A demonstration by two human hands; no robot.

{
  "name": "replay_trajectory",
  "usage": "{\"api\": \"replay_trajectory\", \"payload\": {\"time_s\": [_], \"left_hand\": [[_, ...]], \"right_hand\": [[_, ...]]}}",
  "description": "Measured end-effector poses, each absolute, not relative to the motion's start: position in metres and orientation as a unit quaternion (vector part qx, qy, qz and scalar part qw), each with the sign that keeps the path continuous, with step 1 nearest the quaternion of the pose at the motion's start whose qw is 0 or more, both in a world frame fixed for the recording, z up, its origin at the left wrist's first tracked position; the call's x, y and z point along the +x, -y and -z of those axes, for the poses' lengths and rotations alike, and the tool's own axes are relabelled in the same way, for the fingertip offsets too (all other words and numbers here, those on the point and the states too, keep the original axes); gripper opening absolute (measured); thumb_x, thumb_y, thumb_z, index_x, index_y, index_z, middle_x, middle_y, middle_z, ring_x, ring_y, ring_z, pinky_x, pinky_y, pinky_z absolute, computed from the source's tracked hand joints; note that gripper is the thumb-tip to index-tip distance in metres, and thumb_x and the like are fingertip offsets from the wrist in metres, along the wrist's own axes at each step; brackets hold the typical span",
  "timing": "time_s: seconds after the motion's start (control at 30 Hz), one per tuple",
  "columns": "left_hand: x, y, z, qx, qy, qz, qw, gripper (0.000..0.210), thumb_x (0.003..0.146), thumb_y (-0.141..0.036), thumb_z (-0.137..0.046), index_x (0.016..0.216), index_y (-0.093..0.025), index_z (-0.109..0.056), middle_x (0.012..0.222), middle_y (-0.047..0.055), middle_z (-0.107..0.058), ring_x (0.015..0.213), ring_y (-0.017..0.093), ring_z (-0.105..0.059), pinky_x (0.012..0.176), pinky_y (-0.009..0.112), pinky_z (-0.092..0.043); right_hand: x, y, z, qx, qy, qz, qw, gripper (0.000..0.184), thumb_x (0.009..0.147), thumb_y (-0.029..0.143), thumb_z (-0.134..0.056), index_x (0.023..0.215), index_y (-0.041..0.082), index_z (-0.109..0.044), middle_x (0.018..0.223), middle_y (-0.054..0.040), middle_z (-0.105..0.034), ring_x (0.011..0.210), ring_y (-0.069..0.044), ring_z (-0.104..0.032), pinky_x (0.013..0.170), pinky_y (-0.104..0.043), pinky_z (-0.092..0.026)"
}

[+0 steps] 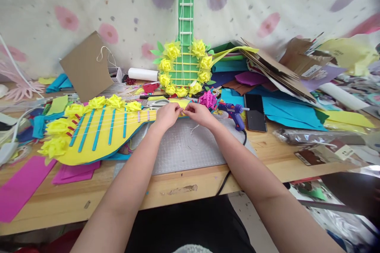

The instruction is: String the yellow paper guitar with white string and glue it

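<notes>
A yellow paper lute-shaped craft lies on its back across the table, with blue strips, yellow paper flowers and thin white strings along it. Over its narrow right end, my left hand is closed in a pinch. My right hand pinches close beside it, fingertips almost meeting the left ones. Whatever is between the fingers is too small to make out. A loose bit of white string shows below my right hand, over the grey cutting mat. Scissors lie just behind my left hand.
A purple glue gun and a black phone lie to the right. Behind stands a green stringed craft with yellow flowers. A magenta paper flower, cardboard sheets, blue sheets and magenta paper surround the mat.
</notes>
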State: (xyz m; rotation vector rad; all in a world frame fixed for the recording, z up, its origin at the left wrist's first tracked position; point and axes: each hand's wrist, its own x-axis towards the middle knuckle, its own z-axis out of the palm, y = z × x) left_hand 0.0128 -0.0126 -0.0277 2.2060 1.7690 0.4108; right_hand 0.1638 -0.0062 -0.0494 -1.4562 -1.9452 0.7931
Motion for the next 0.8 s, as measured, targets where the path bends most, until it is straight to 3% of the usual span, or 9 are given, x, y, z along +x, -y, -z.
{"api": "replay_trajectory", "payload": {"time_s": [0.13,0.3,0.5,0.8], "left_hand": [[0.011,0.010,0.028,0.763,-0.608,-0.152,0.161,0.028,0.087,-0.036,-0.042,0.084,-0.019,-0.064,0.092,0.007,-0.067,0.086,0.020,-0.059,0.073,0.029,-0.042],[-0.023,0.003,0.009,0.759,-0.581,-0.236,0.176,0.034,0.090,-0.030,-0.032,0.098,-0.019,-0.063,0.097,0.005,-0.067,0.091,0.017,-0.059,0.081,0.029,-0.043],[-0.058,0.009,-0.012,0.730,-0.643,-0.132,0.192,0.016,0.075,-0.030,-0.058,0.086,-0.024,-0.068,0.075,0.001,-0.066,0.067,0.017,-0.060,0.067,0.029,-0.045],[-0.020,0.013,-0.001,0.761,-0.620,-0.132,0.139,0.010,0.073,-0.026,-0.060,0.080,-0.021,-0.066,0.088,0.001,-0.067,0.080,0.017,-0.059,0.067,0.027,-0.041]], "right_hand": [[0.165,0.002,0.055,-0.551,0.691,-0.342,0.320,0.019,0.072,0.035,-0.056,0.067,0.017,-0.054,0.062,0.0017,-0.053,0.059,-0.010,-0.045,0.056,-0.023,-0.032],[0.166,0.000,0.059,-0.564,0.660,-0.359,0.341,0.018,0.067,0.034,-0.058,0.064,0.017,-0.054,0.060,0.0018,-0.052,0.057,-0.010,-0.044,0.055,-0.023,-0.032],[0.166,0.001,0.061,-0.569,0.660,-0.349,0.345,0.015,0.066,0.032,-0.057,0.064,0.017,-0.056,0.060,0.0014,-0.054,0.057,-0.010,-0.046,0.055,-0.023,-0.034],[0.162,-0.002,0.065,-0.580,0.639,-0.350,0.365,0.014,0.065,0.030,-0.056,0.064,0.017,-0.058,0.059,0.0018,-0.054,0.057,-0.010,-0.047,0.055,-0.023,-0.034]]}}
